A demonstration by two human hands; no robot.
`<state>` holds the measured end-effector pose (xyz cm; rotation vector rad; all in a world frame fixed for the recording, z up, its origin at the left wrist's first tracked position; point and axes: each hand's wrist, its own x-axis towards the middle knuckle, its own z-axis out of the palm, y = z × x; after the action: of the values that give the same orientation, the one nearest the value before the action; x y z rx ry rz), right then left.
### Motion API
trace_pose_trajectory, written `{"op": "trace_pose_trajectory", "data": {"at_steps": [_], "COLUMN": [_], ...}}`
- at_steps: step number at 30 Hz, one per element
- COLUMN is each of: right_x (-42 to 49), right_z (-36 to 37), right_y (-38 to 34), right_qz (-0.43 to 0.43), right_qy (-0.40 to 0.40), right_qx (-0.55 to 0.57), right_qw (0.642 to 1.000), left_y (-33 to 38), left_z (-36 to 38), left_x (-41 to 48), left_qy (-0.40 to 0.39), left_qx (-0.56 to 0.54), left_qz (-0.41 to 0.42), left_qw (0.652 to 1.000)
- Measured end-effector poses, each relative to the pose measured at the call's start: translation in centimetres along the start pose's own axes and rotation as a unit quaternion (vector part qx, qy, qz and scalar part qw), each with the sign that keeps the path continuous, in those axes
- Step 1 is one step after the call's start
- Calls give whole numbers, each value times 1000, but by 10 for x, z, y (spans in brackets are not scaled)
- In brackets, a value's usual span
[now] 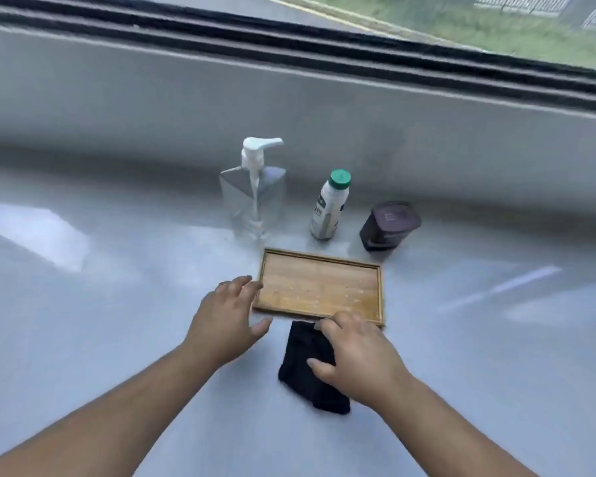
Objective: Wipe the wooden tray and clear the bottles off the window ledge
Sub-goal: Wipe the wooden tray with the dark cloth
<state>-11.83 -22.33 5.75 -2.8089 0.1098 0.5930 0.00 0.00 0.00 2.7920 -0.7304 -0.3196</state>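
A shallow wooden tray (319, 286) with small droplets on it lies on the grey ledge. Behind it stand a clear pump bottle (253, 197), a white bottle with a green cap (329, 206) and a dark purple jar (389, 224). My left hand (226, 316) is spread open at the tray's left edge, fingertips touching the rim. My right hand (353, 356) rests on a folded black cloth (308, 370) lying just in front of the tray, with fingers and thumb closing around it.
The glossy grey ledge (117, 287) stretches wide to both sides. A low grey wall (427, 132) rises behind the bottles, topped by a dark window track (324, 53) and glass.
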Motion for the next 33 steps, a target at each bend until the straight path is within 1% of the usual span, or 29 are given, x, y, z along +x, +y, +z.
{"op": "trace_pose_trajectory", "data": {"at_steps": [1,4,5,7,8,11,14,16,18,19,20,22,23,25,27,28,31,33], "right_x": [5,12,14,17,18,12,9,21,43,57,72,101,112,132,146,150,143,129], "right_z": [13,51,61,68,67,48,17,-2,-11,-12,-9,5,13,25,31,33,40,38], "right_y": [3,8,8,11,16,24,40,60,84,93,98,92,82,54,26,14,-3,10], "right_qz": [-6,-5,-7,-7,-3,14,42,65,103,132,160,206,216,196,135,97,-14,-57], "right_qy": [-37,-107,-108,-76,-52,0,113,203,271,278,263,208,194,208,218,209,143,98], "right_qx": [2,-37,-45,-35,-11,103,199,213,192,181,177,167,158,150,149,148,137,127], "right_qw": [999,994,993,996,999,995,973,954,938,934,935,942,944,947,955,962,980,985], "left_y": [-1,-2,-4,-5,-6,-10,-14,-16,-17,-18,-18,-19,-20,-20,-20,-20,-21,-22], "left_z": [8,24,30,37,39,52,63,68,72,74,76,78,78,79,80,81,83,83], "left_x": [5,24,31,44,49,55,55,56,58,59,59,60,61,61,61,62,63,63], "left_qy": [-8,28,41,39,38,44,60,70,74,76,79,79,78,81,87,91,104,107], "left_qx": [-12,-18,-18,-12,-13,-24,-45,-40,-43,-40,-38,-36,-37,-37,-38,-39,-39,-39], "left_qz": [-11,-32,-34,-40,-41,-47,-62,-52,-41,-35,-31,-27,-25,-27,-25,-24,-21,-23], "left_qw": [1000,999,998,998,998,998,995,995,995,996,996,996,996,996,995,995,994,993]}}
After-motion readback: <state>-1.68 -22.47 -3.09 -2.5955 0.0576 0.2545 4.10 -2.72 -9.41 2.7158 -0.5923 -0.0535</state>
